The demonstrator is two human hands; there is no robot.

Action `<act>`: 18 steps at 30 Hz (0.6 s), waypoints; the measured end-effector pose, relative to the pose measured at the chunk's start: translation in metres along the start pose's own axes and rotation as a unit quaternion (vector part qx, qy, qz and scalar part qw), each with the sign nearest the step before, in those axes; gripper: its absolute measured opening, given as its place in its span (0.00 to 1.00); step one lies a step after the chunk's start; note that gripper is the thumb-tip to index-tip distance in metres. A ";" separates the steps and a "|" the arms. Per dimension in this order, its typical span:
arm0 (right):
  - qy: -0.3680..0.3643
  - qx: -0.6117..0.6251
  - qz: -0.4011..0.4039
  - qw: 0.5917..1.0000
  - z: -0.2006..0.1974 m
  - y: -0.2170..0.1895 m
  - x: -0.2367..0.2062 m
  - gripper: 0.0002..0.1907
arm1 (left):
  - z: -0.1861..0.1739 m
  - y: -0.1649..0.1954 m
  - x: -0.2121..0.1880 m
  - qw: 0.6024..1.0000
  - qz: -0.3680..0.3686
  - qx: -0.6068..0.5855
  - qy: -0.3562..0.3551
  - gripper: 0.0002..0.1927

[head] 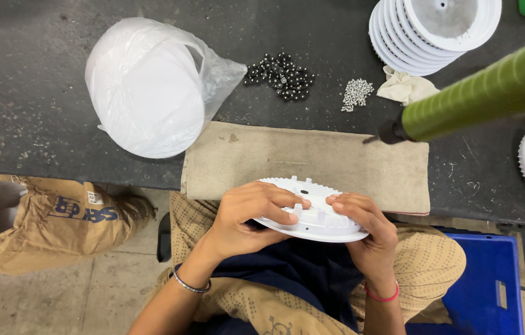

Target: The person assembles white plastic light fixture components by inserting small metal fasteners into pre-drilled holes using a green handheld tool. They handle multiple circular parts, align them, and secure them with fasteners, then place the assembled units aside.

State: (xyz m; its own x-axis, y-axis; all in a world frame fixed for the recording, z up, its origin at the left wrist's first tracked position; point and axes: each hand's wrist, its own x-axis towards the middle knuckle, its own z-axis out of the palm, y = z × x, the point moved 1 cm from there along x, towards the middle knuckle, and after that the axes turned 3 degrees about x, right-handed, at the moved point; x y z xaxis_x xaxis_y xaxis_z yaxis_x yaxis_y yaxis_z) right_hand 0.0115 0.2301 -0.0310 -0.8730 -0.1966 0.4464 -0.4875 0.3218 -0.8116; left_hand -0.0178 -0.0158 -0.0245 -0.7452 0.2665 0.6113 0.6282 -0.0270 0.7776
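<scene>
Holding a white ribbed plastic disc (312, 214) over the lap, just off the surface (39, 93) edge — left hand (247, 217) and right hand (365, 226) both closed on its rim. Prob. light, stiff; rim's the best hold.

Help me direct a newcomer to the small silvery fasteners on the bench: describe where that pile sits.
Start at the stack of white ribbed discs at the dark bench's far right. Just below-left, beside a crumpled cream rag, lies the little silvery pile. It is pale and smaller than the black, shiny cluster to its left.
</scene>
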 end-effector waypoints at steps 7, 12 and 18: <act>0.001 0.000 -0.007 1.000 0.002 -0.001 0.002 0.22 | 0.003 -0.002 0.001 0.999 0.003 0.019 0.025 0.15; 0.003 -0.005 -0.004 1.000 0.001 -0.001 0.001 0.23 | 0.006 -0.002 0.001 0.999 0.002 0.037 0.034 0.16; 0.004 -0.003 -0.002 1.000 0.001 0.000 -0.001 0.23 | 0.008 0.000 0.003 0.998 0.016 0.043 0.041 0.18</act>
State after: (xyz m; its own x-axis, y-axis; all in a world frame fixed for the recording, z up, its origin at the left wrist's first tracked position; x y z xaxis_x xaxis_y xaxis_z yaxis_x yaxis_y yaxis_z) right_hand 0.0120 0.2292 -0.0318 -0.8710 -0.1901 0.4531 -0.4913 0.3274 -0.8071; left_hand -0.0187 -0.0076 -0.0238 -0.7378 0.1863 0.6488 0.6666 0.0499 0.7438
